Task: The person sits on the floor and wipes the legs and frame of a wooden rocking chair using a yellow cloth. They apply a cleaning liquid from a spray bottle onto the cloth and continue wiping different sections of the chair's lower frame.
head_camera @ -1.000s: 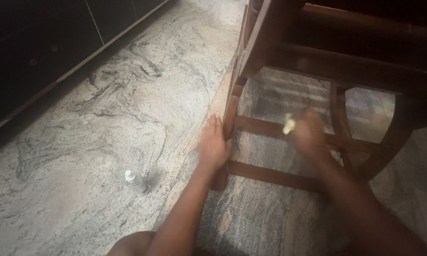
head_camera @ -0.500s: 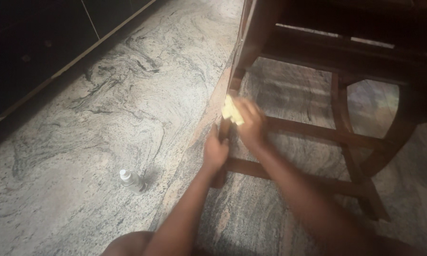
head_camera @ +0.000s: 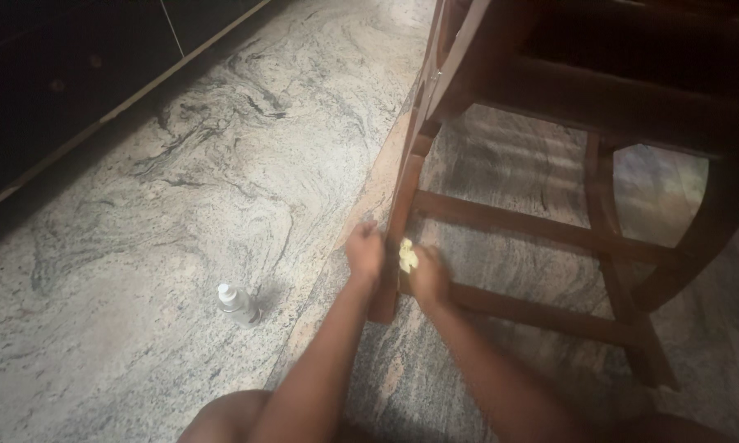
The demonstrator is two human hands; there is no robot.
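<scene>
A dark wooden chair [head_camera: 501, 221] stands on the marbled stone floor, seen from low down. My left hand [head_camera: 364, 250] grips its near front leg [head_camera: 402, 213] close to the floor. My right hand [head_camera: 427, 277] holds a small yellow cloth [head_camera: 406, 256] pressed against the same leg, just right of my left hand and above the lower rung [head_camera: 533, 312].
A small clear bottle with a white cap [head_camera: 238, 304] lies on the floor left of my arms. Dark cabinets with a pale bottom strip [head_camera: 98, 123] run along the upper left. The chair's other legs and rungs [head_camera: 615, 238] fill the right side.
My right hand with the yellow cloth moved from the upper rung to the front leg, then slid down it towards the floor. My left hand stayed on the leg.
</scene>
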